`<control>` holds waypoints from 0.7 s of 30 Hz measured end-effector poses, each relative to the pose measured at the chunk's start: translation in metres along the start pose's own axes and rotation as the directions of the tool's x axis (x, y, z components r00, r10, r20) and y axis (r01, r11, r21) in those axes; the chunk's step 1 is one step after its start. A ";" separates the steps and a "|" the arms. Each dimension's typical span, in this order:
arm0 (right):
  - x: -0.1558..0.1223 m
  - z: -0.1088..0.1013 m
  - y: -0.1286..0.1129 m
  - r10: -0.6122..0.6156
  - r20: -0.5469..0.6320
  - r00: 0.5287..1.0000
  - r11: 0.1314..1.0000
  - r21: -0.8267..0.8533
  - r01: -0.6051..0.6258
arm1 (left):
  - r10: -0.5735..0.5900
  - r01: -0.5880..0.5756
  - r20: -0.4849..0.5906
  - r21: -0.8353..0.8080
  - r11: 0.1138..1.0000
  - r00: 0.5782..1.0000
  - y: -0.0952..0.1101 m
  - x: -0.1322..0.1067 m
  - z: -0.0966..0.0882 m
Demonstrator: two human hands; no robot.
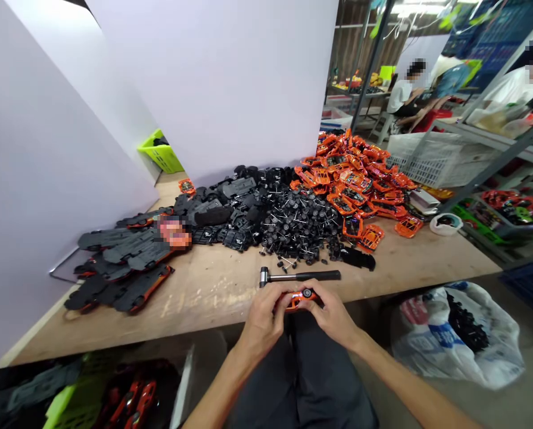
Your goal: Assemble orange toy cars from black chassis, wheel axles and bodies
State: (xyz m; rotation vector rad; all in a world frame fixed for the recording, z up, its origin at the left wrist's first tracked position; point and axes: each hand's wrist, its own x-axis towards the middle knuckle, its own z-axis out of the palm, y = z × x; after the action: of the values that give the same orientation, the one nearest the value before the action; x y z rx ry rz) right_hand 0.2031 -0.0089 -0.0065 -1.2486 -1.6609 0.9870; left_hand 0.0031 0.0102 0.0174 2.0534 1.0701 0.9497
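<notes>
Both hands hold a small orange toy car (pixel 298 298) with a black wheel on it, just off the near edge of the wooden table (pixel 212 289). My left hand (pixel 266 313) grips its left end and my right hand (pixel 331 313) pinches its right end. A small black-handled hammer (pixel 299 276) lies on the table just beyond my fingers. Behind it sits a heap of black wheels on axles (pixel 299 226).
Orange car bodies (pixel 359 179) are piled at the right back, grey and black chassis plates (pixel 127 262) at the left. White boards wall the back and left. A plastic bag (pixel 458 336) lies on the floor at right, a bin of cars (pixel 127 399) lower left. People sit far right.
</notes>
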 end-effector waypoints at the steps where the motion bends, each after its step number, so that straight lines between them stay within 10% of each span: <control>1: 0.000 -0.001 -0.005 0.006 0.005 1.000 1.000 -0.006 -0.006 | 0.025 -0.030 0.065 0.074 0.997 0.998 0.005 0.000 -0.003; 6: 0.002 -0.003 -0.039 0.110 0.030 0.993 0.993 0.030 -0.111 | -0.077 0.061 0.060 0.226 0.972 0.995 0.027 -0.009 -0.006; 10: 0.019 -0.022 -0.041 -0.045 0.192 0.980 0.994 -0.088 0.063 | -0.400 0.393 0.043 -0.306 0.867 0.915 0.032 -0.031 -0.004; 13: 0.044 -0.031 -0.023 -0.220 0.188 0.957 0.776 -0.561 0.289 | -0.549 0.598 0.378 -0.744 0.299 0.746 0.028 -0.046 0.002; 16: 0.063 -0.023 -0.004 -0.240 0.303 0.922 0.552 -0.739 0.386 | -0.424 0.509 0.639 -0.769 -0.387 0.642 0.018 -0.053 0.015; 18: 0.067 -0.017 0.001 -0.233 0.353 0.906 0.545 -0.725 0.422 | -0.369 0.392 0.683 -0.690 -0.608 0.630 0.009 -0.053 0.023; 21: 0.061 -0.021 -0.005 -0.208 0.406 0.890 0.558 -0.698 0.449 | -0.384 0.298 0.684 -0.659 -0.691 0.621 -0.002 -0.051 0.028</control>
State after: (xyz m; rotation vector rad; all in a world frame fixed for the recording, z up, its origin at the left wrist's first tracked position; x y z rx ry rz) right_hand 0.2101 0.0521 0.0152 -1.2494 -2.6051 0.1456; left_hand 0.0046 -0.0385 -0.0149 -0.2788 0.4436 0.7333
